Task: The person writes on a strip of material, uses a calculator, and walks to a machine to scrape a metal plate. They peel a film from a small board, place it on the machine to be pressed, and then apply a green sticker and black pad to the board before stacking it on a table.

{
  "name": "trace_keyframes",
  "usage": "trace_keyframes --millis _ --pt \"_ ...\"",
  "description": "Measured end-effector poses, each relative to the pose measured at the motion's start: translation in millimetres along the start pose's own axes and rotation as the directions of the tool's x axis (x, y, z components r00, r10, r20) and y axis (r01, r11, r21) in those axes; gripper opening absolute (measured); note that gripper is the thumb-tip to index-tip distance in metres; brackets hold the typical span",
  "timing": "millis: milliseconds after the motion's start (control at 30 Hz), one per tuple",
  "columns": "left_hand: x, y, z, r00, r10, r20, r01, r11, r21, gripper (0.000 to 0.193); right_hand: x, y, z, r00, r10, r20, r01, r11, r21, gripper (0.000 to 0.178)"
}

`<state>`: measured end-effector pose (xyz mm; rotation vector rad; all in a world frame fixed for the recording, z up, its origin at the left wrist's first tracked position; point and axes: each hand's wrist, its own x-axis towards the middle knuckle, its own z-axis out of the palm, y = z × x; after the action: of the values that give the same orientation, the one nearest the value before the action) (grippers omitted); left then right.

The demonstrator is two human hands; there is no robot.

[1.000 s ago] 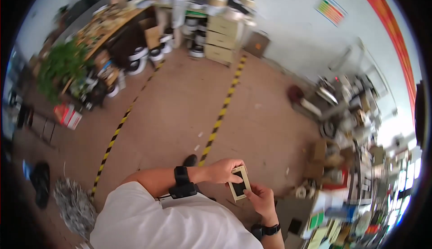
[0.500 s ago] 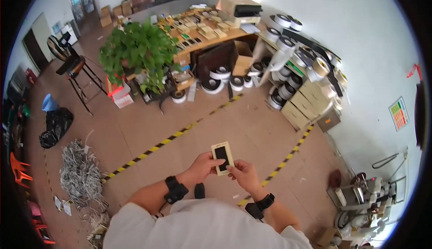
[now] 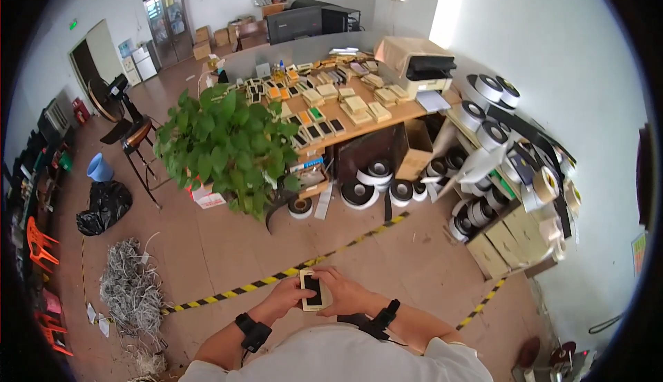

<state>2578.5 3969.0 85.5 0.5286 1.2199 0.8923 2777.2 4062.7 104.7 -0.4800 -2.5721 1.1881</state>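
Observation:
In front of my body I hold a small flat cream rectangle with a black panel in its middle. My left hand grips its left edge, with the thumb lying over the face. On the opposite side, my right hand is closed around the right edge, its fingers reaching over the top corner. The fingers behind the piece are hidden. Across the floor, many similar cream pieces lie in stacks and rows on a wooden desk, some with black, orange or green faces.
A leafy plant stands at the desk's left end. Tape rolls sit beneath the desk; more fill the shelf beside the drawers. Striped tape crosses the floor. Shredded strips and a black bag lie left.
My view has tilted up and come closer to the desk. My right hand has shifted from the piece's lower corner to its upper right side; my left hand still holds it.

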Motion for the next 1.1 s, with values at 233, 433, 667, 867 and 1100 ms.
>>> trace_keyframes --millis 233,433,667,867,1100 --pt "108.7 109.9 -4.0 0.989 0.107 -0.098 -0.11 0.994 -0.02 0.027 119.5 98.4 -114.6 0.99 -0.124 0.068 0.124 0.992 0.0 0.069" --pt "146.7 126.3 -68.7 0.978 0.003 -0.209 -0.039 0.985 -0.169 0.028 252.3 218.5 -172.4 0.98 0.062 0.189 -0.021 0.977 -0.212 0.057" --pt "173.2 49.8 -161.0 0.821 -0.128 -0.556 -0.029 0.964 -0.265 0.032 428.3 317.6 -267.8 0.962 0.257 0.087 -0.177 0.839 -0.515 0.06" --pt "178.6 28.4 -160.8 0.596 -0.172 -0.785 -0.181 0.923 -0.34 0.028 623.0 322.0 -290.8 0.981 0.158 0.113 -0.065 0.814 -0.578 0.064" --pt "158.1 -143.4 -52.3 0.38 -0.557 -0.739 -0.429 0.602 -0.674 0.027 810.9 326.4 -246.2 0.959 0.01 0.282 0.158 0.807 -0.568 0.063"
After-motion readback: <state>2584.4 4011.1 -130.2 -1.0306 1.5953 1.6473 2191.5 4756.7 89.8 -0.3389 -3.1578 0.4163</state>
